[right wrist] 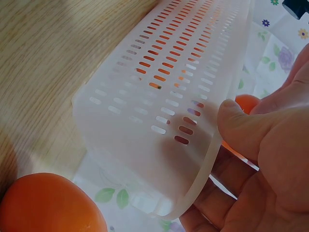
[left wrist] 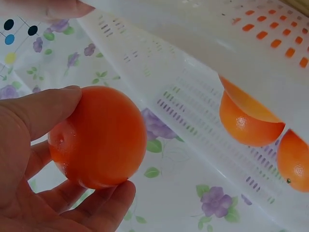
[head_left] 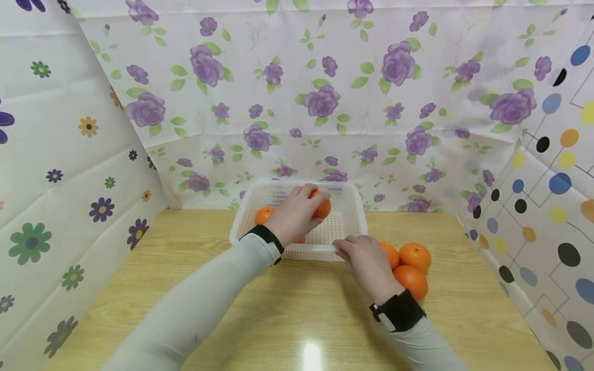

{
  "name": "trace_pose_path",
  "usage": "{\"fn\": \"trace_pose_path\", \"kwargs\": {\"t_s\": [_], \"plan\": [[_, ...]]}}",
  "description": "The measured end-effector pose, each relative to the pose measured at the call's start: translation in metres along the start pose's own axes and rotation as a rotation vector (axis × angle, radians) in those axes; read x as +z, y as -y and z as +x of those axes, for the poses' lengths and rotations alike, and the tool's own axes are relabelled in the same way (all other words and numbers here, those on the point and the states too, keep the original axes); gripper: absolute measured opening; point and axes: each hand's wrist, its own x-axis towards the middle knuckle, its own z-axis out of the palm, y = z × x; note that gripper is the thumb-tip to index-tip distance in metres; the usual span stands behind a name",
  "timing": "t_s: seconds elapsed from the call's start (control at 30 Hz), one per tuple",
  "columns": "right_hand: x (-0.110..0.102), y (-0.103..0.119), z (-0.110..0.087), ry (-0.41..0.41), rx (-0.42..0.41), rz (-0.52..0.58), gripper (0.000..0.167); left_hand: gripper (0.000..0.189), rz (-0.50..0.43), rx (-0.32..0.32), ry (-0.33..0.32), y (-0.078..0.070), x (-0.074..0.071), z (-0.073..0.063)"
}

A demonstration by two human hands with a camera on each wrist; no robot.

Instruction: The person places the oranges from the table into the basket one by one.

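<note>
My left hand point(head_left: 297, 214) holds an orange point(left wrist: 104, 137) between thumb and fingers, above the inside of a white plastic basket point(head_left: 241, 216). In the left wrist view, more oranges point(left wrist: 248, 118) lie in the basket. The head view shows one orange point(head_left: 264, 215) at its left side and part of another under my left wrist. At the near right corner, my right hand point(head_left: 368, 263) pinches the basket's rim point(right wrist: 212, 164), thumb on one side and fingers on the other.
Right of my right hand, three oranges point(head_left: 414, 257) sit close together on the wooden table point(head_left: 287, 309). Behind the basket stands a flowered cloth wall point(head_left: 287, 103). Patterned sheets point(head_left: 543, 206) close off both sides.
</note>
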Motion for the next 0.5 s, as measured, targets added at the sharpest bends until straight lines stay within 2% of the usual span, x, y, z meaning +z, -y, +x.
{"fn": "trace_pose_path", "kwargs": {"t_s": [0.23,0.5], "plan": [[-0.001,-0.002,-0.002,-0.004,-0.006,-0.001,0.018,0.058,0.004,-0.005,0.042,0.005,0.003,0.011],[-0.002,-0.001,0.0,0.009,-0.002,-0.002,0.018,0.063,0.005,-0.065,0.145,0.01,0.011,0.022]]}}
